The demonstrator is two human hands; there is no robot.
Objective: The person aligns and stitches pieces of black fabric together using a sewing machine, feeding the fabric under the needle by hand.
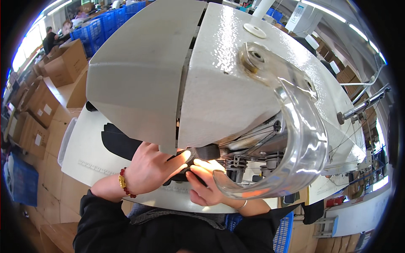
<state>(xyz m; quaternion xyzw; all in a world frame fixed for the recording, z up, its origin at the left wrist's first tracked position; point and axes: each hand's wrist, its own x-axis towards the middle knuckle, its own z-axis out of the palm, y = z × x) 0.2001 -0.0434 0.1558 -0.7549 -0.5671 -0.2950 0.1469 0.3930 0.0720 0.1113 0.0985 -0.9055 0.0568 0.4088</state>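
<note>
A large white industrial sewing machine (236, 92) fills the middle of the head view. Under its head, in a patch of lamp light, both hands meet at a small black fabric piece (193, 157). My left hand (148, 168) comes from the left, its fingers closed on the piece and pressing it down. From the right, my right hand (205, 185) pinches the near edge of the same piece, fingertips close to the left ones. The machine head hides the needle area. Flat black fabric pieces (120, 141) lie on the white table behind my left hand.
A curved clear plastic guard (303, 143) arches over my right wrist. The white table (88, 156) has a printed ruler strip near its front edge. Cardboard boxes (65, 63) and blue crates (95, 36) stand at the far left. A blue basket (283, 234) is below right.
</note>
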